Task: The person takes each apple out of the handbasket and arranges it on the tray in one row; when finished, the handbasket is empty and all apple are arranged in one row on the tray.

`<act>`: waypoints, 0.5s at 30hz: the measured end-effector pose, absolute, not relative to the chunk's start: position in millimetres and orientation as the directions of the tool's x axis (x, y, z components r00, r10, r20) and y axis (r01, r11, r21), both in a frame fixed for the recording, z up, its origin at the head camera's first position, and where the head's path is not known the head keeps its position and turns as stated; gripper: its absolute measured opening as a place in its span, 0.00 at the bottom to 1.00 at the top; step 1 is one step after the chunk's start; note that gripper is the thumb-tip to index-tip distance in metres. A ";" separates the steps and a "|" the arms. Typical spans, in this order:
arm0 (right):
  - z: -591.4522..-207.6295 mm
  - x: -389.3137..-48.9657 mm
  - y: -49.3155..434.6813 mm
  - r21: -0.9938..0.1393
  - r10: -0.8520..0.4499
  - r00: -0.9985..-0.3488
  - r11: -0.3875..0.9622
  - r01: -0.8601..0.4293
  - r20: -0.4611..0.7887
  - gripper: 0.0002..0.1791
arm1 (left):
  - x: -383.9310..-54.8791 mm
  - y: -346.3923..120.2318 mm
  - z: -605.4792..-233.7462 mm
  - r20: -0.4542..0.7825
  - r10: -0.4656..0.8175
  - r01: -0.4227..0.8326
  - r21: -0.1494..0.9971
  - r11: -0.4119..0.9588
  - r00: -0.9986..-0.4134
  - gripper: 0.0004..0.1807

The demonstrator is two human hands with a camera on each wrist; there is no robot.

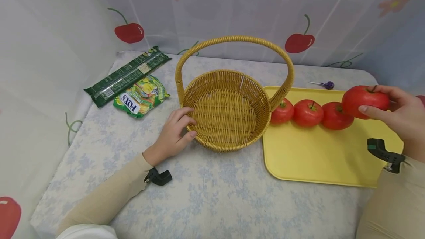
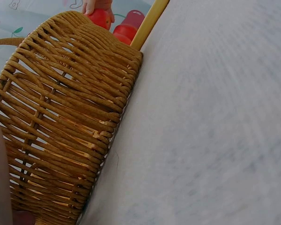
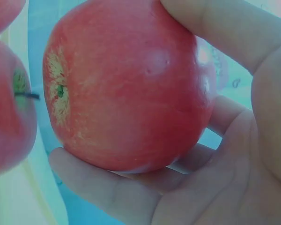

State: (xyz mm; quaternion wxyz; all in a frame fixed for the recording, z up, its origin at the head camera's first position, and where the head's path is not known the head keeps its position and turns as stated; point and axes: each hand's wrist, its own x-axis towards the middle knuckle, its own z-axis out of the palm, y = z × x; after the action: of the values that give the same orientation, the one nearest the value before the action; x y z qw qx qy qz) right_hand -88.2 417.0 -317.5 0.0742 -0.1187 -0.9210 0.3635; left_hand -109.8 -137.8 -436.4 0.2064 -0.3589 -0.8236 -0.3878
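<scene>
My right hand (image 1: 403,111) grips a red apple (image 1: 363,101) over the right part of a yellow tray (image 1: 308,158). In the right wrist view, thumb and fingers curve around this apple (image 3: 126,89). Beside it, several more red apples (image 1: 308,113) stand in a row along the tray's back; the leftmost is partly hidden by a wicker basket (image 1: 225,146). With its fingers over the rim, my left hand (image 1: 172,132) holds the basket's left side. The left wrist view shows mostly the basket's woven wall (image 2: 70,103), little of the hand.
A tall arched handle (image 1: 232,39) rises over the basket. At the back left lie a long dark green packet (image 1: 129,76) and a green Fox's candy bag (image 1: 141,97). A purple-wrapped lollipop (image 1: 327,84) lies behind the tray. A patterned curtain (image 1: 232,6) borders the table's back.
</scene>
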 end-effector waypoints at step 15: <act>-332.3 -90.5 442.5 -0.817 0.332 -0.942 0.556 0.154 0.049 0.24 | -109.4 -137.7 -436.0 0.611 0.433 0.747 0.502 0.436 -0.663 0.36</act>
State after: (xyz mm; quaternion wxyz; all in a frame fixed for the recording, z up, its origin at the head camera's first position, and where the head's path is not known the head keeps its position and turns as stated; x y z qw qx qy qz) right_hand -90.5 442.5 -332.3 0.0990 -0.1387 -0.8766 0.4501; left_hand -109.4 -137.7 -436.0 0.2003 -0.3582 -0.8233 -0.3922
